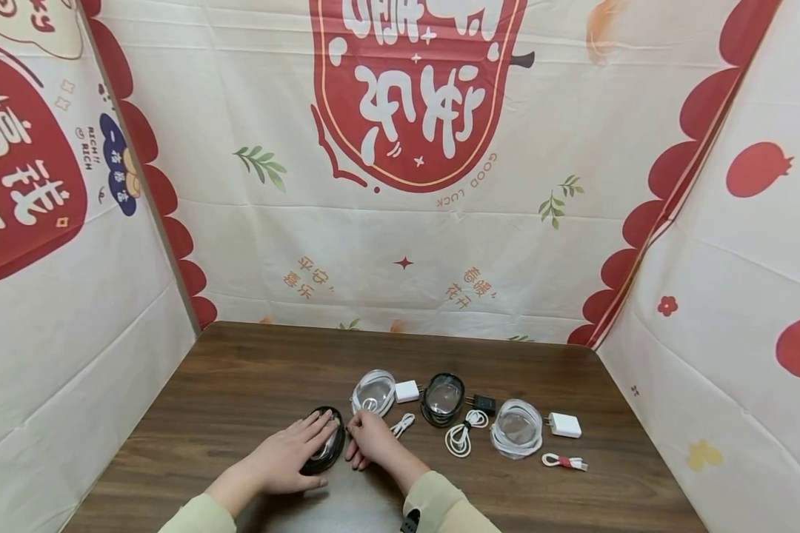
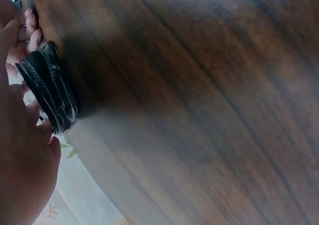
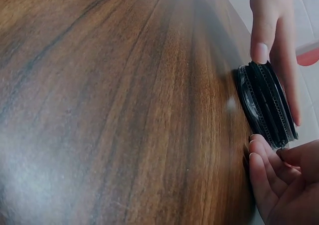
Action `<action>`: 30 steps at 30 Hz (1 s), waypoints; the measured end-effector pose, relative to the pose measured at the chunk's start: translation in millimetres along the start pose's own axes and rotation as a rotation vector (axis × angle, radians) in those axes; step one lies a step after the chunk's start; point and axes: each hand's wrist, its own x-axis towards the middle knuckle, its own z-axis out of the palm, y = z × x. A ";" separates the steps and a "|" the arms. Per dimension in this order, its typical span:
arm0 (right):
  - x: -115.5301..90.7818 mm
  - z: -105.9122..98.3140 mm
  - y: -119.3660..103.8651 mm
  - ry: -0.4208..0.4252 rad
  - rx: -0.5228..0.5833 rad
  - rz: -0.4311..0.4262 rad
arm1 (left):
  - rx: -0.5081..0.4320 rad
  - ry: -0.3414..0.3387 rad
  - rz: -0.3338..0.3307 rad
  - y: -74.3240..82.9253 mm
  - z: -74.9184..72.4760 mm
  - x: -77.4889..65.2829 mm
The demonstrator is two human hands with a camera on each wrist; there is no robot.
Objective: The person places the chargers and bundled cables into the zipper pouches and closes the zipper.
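Observation:
A round black zip case (image 1: 333, 444) with a clear window lies on the table in front of the person. Over its top rests the left hand (image 1: 290, 451), fingers straight, with the thumb at the case's near edge. At the case's right side is the right hand (image 1: 373, 438), its fingers curled. In the right wrist view, thumb and forefinger of the right hand (image 3: 286, 172) pinch the zipper pull (image 3: 280, 149) at the end of the black case (image 3: 264, 103). The zip teeth run round its side. In the left wrist view the left hand (image 2: 25, 150) partly covers the case (image 2: 50, 88).
To the right lie a white-rimmed clear case (image 1: 392, 381), another black case (image 1: 443, 400) and a second white case (image 1: 516, 429). Among them are white chargers (image 1: 407, 391) (image 1: 564, 425), a black charger (image 1: 484, 403) and bundled white cables (image 1: 467, 433). Printed cloth walls surround the wooden table (image 1: 240, 370).

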 end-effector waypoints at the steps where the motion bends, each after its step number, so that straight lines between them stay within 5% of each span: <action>1: -0.3 -0.1 0.3 -0.001 0.002 0.002 | 0.005 0.002 0.005 0.0 0.9 0.1; 8: -2.6 -2.6 -0.7 -0.017 -0.031 0.006 | 0.027 -0.001 0.004 3.9 1.9 -0.2; 16: -5.6 -4.2 -1.5 -0.052 -0.067 0.016 | 0.056 0.079 0.034 -0.9 13.1 -0.4; 30: -20.0 3.3 -1.4 -0.109 0.022 0.033 | -0.030 0.015 -0.024 8.3 2.9 3.0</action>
